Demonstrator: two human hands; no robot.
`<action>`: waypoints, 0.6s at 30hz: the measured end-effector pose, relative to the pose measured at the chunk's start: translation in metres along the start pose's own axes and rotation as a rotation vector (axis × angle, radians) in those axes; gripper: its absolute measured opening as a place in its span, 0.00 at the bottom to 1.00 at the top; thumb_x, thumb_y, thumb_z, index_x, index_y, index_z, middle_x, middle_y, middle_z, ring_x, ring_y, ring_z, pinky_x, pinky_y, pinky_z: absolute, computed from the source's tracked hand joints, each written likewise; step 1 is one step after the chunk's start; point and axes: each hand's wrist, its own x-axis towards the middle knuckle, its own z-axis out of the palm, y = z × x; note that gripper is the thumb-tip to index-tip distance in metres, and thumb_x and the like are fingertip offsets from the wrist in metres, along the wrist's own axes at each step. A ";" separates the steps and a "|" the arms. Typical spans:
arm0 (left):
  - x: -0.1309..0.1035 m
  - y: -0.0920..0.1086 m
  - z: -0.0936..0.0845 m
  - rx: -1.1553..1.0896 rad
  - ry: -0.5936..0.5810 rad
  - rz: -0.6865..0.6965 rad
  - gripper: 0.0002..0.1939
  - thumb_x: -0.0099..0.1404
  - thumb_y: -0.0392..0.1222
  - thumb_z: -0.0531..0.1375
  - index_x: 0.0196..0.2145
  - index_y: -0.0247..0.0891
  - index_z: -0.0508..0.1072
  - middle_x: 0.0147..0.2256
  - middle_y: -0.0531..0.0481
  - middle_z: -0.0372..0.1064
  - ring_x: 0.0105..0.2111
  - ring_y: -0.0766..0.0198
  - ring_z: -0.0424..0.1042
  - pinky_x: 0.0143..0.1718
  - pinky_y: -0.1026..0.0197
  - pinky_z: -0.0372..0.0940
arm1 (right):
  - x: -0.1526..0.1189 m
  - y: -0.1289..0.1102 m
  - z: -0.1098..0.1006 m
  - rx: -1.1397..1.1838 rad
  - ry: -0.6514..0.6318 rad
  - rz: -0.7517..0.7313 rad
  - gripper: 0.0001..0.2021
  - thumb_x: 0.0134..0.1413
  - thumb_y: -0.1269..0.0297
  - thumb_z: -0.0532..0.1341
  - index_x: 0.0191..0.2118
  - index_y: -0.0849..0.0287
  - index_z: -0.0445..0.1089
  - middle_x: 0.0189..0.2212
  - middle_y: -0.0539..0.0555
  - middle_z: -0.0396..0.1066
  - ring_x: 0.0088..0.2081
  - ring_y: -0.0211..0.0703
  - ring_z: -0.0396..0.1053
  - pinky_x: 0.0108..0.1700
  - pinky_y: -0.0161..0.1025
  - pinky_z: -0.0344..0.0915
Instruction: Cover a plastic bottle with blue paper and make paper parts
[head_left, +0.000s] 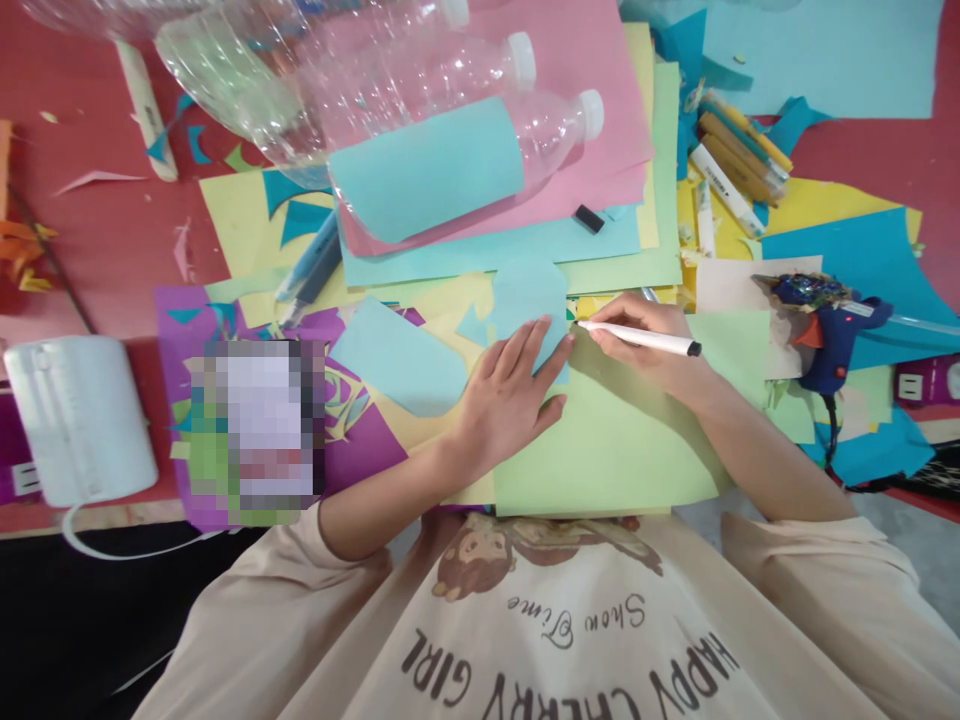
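Observation:
My right hand [649, 345] holds a white marker [637, 337] in a pinch. The marker's tip points left, at the edge of a light blue rounded paper piece [529, 285]. Flat on that piece lies my left hand [514, 390], fingers spread. Beneath both hands is a light green sheet [615, 430]. A black cap [589, 219] rests above them on a blue sheet. Left of my left hand is another light blue paper piece [405, 355].
Clear plastic bottles, one wrapped in a blue paper band [427, 170], lie at the top. Several markers [739, 150] and a dark blue glue gun [832, 340] are at the right. A white pouch [81, 420] and a pixelated object [270, 420] sit at the left.

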 end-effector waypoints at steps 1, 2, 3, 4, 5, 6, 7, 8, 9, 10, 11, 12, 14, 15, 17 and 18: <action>0.000 0.000 0.000 0.006 0.005 0.003 0.28 0.70 0.45 0.50 0.65 0.36 0.57 0.65 0.31 0.53 0.63 0.44 0.58 0.57 0.47 0.59 | 0.000 0.000 0.000 -0.002 -0.002 -0.002 0.07 0.53 0.60 0.65 0.34 0.57 0.72 0.30 0.51 0.75 0.29 0.38 0.70 0.28 0.33 0.64; 0.000 0.000 0.000 0.011 0.010 0.006 0.28 0.70 0.45 0.50 0.65 0.35 0.57 0.64 0.31 0.53 0.63 0.44 0.58 0.56 0.47 0.59 | 0.000 -0.001 0.000 -0.008 -0.003 -0.005 0.06 0.53 0.60 0.65 0.34 0.57 0.72 0.30 0.51 0.75 0.28 0.37 0.70 0.29 0.33 0.64; 0.000 0.000 0.001 0.016 0.014 0.007 0.28 0.70 0.45 0.50 0.65 0.35 0.57 0.64 0.31 0.53 0.63 0.45 0.59 0.56 0.47 0.59 | 0.001 -0.001 0.000 -0.016 -0.001 -0.009 0.06 0.53 0.61 0.65 0.34 0.57 0.72 0.30 0.50 0.75 0.28 0.37 0.70 0.29 0.33 0.64; 0.000 0.000 0.001 0.021 0.016 0.008 0.28 0.70 0.45 0.50 0.65 0.35 0.57 0.64 0.31 0.53 0.63 0.45 0.59 0.56 0.47 0.59 | 0.001 -0.002 0.000 -0.026 0.002 -0.013 0.06 0.53 0.61 0.65 0.34 0.57 0.72 0.29 0.50 0.75 0.28 0.37 0.69 0.29 0.33 0.64; 0.000 0.000 0.001 0.026 0.015 0.008 0.28 0.70 0.45 0.50 0.65 0.35 0.57 0.64 0.31 0.53 0.63 0.45 0.59 0.56 0.48 0.59 | 0.001 -0.002 0.000 -0.034 0.005 -0.016 0.06 0.53 0.61 0.65 0.34 0.57 0.72 0.29 0.51 0.75 0.28 0.37 0.69 0.28 0.33 0.64; 0.000 0.000 0.001 0.032 0.016 0.006 0.28 0.70 0.45 0.50 0.65 0.35 0.57 0.64 0.31 0.53 0.62 0.45 0.59 0.56 0.48 0.59 | 0.001 -0.003 -0.001 -0.038 0.005 -0.015 0.06 0.53 0.61 0.65 0.34 0.57 0.73 0.29 0.51 0.75 0.28 0.37 0.69 0.28 0.33 0.63; 0.000 0.000 0.001 0.037 0.017 0.007 0.28 0.70 0.45 0.49 0.65 0.35 0.57 0.64 0.32 0.53 0.62 0.45 0.59 0.56 0.48 0.59 | 0.001 -0.003 -0.001 -0.038 0.006 -0.013 0.06 0.53 0.61 0.64 0.34 0.58 0.73 0.29 0.51 0.75 0.28 0.37 0.69 0.28 0.33 0.63; 0.000 0.000 0.001 0.042 0.019 0.008 0.28 0.70 0.45 0.49 0.65 0.35 0.57 0.64 0.32 0.54 0.63 0.46 0.59 0.57 0.48 0.59 | 0.001 -0.003 -0.001 -0.034 0.001 -0.009 0.06 0.53 0.61 0.64 0.34 0.58 0.73 0.29 0.51 0.75 0.28 0.37 0.69 0.28 0.33 0.63; 0.000 0.001 0.002 0.046 0.021 0.009 0.28 0.70 0.45 0.49 0.65 0.35 0.57 0.64 0.32 0.54 0.62 0.46 0.59 0.56 0.49 0.59 | 0.001 -0.003 -0.001 -0.029 -0.003 -0.005 0.07 0.53 0.60 0.64 0.34 0.58 0.72 0.29 0.51 0.75 0.27 0.37 0.69 0.28 0.33 0.63; 0.000 0.001 0.002 0.049 0.023 0.011 0.28 0.70 0.45 0.49 0.65 0.35 0.57 0.64 0.32 0.54 0.63 0.46 0.59 0.56 0.49 0.59 | 0.001 -0.004 -0.002 -0.025 -0.008 -0.001 0.07 0.53 0.60 0.64 0.34 0.58 0.72 0.28 0.51 0.74 0.27 0.37 0.68 0.27 0.33 0.62; 0.000 0.001 0.002 0.051 0.022 0.010 0.28 0.70 0.46 0.49 0.65 0.35 0.56 0.64 0.32 0.54 0.63 0.47 0.59 0.57 0.49 0.59 | 0.001 -0.004 -0.002 -0.021 -0.011 0.000 0.07 0.54 0.60 0.64 0.34 0.58 0.72 0.28 0.50 0.74 0.27 0.36 0.68 0.27 0.33 0.62; 0.000 0.001 0.002 0.051 0.021 0.009 0.28 0.70 0.46 0.49 0.65 0.36 0.56 0.64 0.33 0.54 0.63 0.47 0.59 0.57 0.49 0.59 | 0.001 -0.004 -0.002 -0.019 -0.012 0.001 0.07 0.54 0.60 0.64 0.34 0.58 0.72 0.28 0.50 0.74 0.27 0.36 0.68 0.27 0.33 0.62; 0.000 0.001 0.002 0.047 0.013 0.004 0.28 0.70 0.46 0.50 0.65 0.36 0.56 0.65 0.33 0.54 0.63 0.47 0.58 0.57 0.49 0.58 | 0.001 -0.003 -0.002 -0.014 -0.014 0.001 0.07 0.54 0.60 0.63 0.34 0.58 0.72 0.28 0.50 0.74 0.27 0.36 0.68 0.28 0.33 0.62; 0.000 0.001 0.002 0.042 0.009 0.001 0.28 0.70 0.46 0.50 0.65 0.36 0.56 0.65 0.33 0.54 0.63 0.47 0.58 0.57 0.49 0.58 | 0.001 -0.003 -0.002 -0.012 -0.014 0.004 0.07 0.54 0.60 0.64 0.34 0.58 0.72 0.28 0.50 0.74 0.27 0.36 0.68 0.28 0.33 0.62; 0.000 0.001 0.002 0.030 0.007 -0.003 0.28 0.70 0.46 0.50 0.65 0.36 0.56 0.65 0.33 0.53 0.63 0.47 0.58 0.57 0.49 0.58 | 0.001 -0.003 -0.001 -0.012 -0.020 0.013 0.07 0.54 0.60 0.63 0.34 0.58 0.72 0.28 0.50 0.74 0.27 0.36 0.68 0.28 0.33 0.62; 0.000 0.000 0.002 0.023 0.009 -0.003 0.28 0.70 0.45 0.50 0.65 0.36 0.56 0.65 0.33 0.53 0.63 0.47 0.58 0.57 0.49 0.57 | 0.001 -0.002 -0.001 -0.014 -0.020 0.016 0.07 0.54 0.60 0.63 0.34 0.58 0.72 0.28 0.50 0.74 0.27 0.37 0.68 0.28 0.33 0.62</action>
